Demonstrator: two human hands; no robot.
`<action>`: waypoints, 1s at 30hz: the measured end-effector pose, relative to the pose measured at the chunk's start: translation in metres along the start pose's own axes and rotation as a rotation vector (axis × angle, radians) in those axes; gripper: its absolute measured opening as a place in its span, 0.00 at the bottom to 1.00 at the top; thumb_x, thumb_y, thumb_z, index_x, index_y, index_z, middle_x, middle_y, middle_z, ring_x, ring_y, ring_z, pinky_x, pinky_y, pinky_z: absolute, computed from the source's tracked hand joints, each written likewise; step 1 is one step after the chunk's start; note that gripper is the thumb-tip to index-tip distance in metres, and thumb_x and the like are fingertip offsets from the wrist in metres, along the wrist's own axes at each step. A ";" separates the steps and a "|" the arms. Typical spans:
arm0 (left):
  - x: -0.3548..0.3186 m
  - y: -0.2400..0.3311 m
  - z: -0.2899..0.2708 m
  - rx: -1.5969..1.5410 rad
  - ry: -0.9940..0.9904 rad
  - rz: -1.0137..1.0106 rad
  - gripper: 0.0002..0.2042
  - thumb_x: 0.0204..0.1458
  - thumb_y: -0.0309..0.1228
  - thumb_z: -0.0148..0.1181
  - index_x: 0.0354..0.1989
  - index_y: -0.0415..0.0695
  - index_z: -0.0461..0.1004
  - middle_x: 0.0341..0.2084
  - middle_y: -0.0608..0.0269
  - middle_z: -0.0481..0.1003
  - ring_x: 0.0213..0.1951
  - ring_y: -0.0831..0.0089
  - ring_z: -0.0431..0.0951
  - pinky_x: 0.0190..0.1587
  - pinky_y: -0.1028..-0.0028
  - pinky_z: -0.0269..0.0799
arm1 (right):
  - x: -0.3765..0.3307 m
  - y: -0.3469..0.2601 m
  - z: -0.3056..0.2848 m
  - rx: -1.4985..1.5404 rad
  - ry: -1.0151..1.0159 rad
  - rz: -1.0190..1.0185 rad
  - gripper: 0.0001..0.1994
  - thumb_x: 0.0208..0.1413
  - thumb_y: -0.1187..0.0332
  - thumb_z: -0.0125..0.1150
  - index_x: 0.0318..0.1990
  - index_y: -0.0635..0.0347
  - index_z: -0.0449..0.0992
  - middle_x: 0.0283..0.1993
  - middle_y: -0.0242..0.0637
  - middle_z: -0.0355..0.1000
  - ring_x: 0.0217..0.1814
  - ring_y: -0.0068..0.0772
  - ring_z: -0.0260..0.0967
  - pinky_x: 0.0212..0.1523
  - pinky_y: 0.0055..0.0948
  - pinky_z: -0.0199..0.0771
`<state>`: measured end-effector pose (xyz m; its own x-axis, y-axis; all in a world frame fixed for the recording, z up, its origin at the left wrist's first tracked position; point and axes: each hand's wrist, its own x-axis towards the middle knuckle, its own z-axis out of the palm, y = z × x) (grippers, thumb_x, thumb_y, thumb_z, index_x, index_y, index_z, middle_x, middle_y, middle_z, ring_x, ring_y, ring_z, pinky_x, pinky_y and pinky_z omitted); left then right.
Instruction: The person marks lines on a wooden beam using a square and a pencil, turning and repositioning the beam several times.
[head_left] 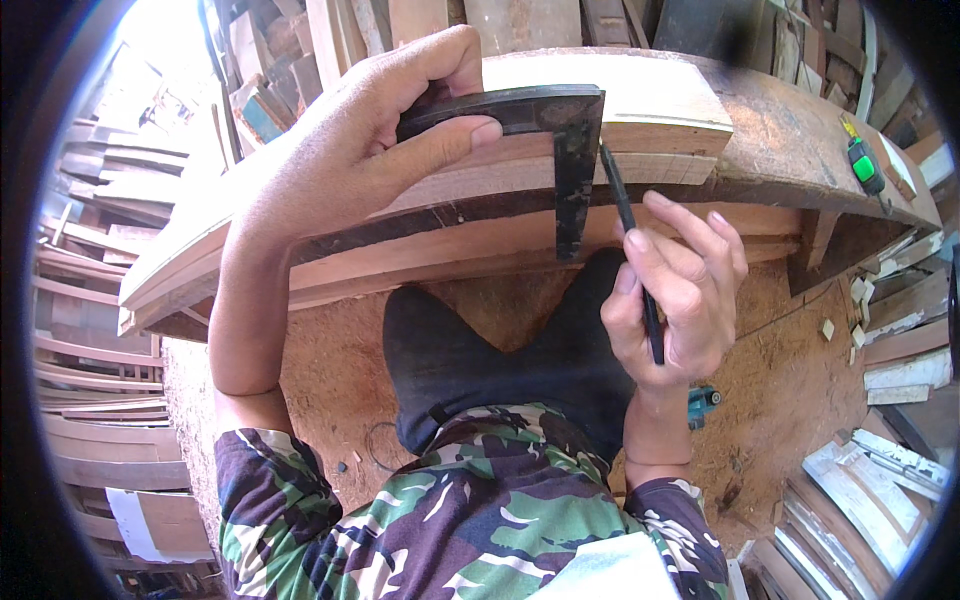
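Head view. Left hand point(375, 130): thumb and fingers gripping one black try square point(573, 180), at the front edge of the worktop point(775, 135), by stacked pale boards point(665, 138). Right hand point(683, 285): fingers closed around one slim black writing implement point(619, 187), tip beside square. Tape measure point(865, 167): near right edge.

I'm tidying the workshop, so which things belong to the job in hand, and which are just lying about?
In use:
black L-shaped square, left hand
slim black pencil, right hand
pale stacked wooden boards

Apparently lying about:
green-and-black tape measure
partly hidden teal tool
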<state>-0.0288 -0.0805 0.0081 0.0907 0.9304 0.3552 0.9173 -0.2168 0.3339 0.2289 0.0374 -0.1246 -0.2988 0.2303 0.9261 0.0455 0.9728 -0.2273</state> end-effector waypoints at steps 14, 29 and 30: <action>0.002 0.007 0.007 -0.020 0.068 0.001 0.13 0.71 0.37 0.67 0.42 0.43 0.70 0.29 0.71 0.62 0.32 0.80 0.61 0.34 0.74 0.57 | -0.012 0.004 -0.016 0.013 0.091 0.061 0.15 0.57 0.74 0.63 0.53 0.55 0.79 0.41 0.37 0.88 0.58 0.46 0.84 0.79 0.55 0.58; 0.003 0.004 0.009 0.003 0.084 0.048 0.12 0.71 0.37 0.66 0.43 0.44 0.72 0.28 0.73 0.65 0.30 0.81 0.61 0.32 0.76 0.56 | -0.013 0.003 -0.017 0.040 0.090 0.064 0.16 0.56 0.74 0.63 0.53 0.55 0.78 0.42 0.36 0.88 0.59 0.46 0.84 0.79 0.56 0.57; 0.003 0.004 0.009 -0.004 0.085 0.047 0.12 0.71 0.37 0.67 0.43 0.44 0.72 0.28 0.74 0.64 0.30 0.81 0.61 0.32 0.76 0.56 | -0.013 0.003 -0.017 0.040 0.091 0.064 0.15 0.56 0.74 0.64 0.52 0.55 0.79 0.43 0.36 0.88 0.59 0.46 0.84 0.80 0.56 0.57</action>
<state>-0.0211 -0.0761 0.0028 0.1003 0.8906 0.4436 0.9110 -0.2614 0.3188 0.2490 0.0379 -0.1318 -0.2090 0.2946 0.9325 0.0226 0.9547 -0.2966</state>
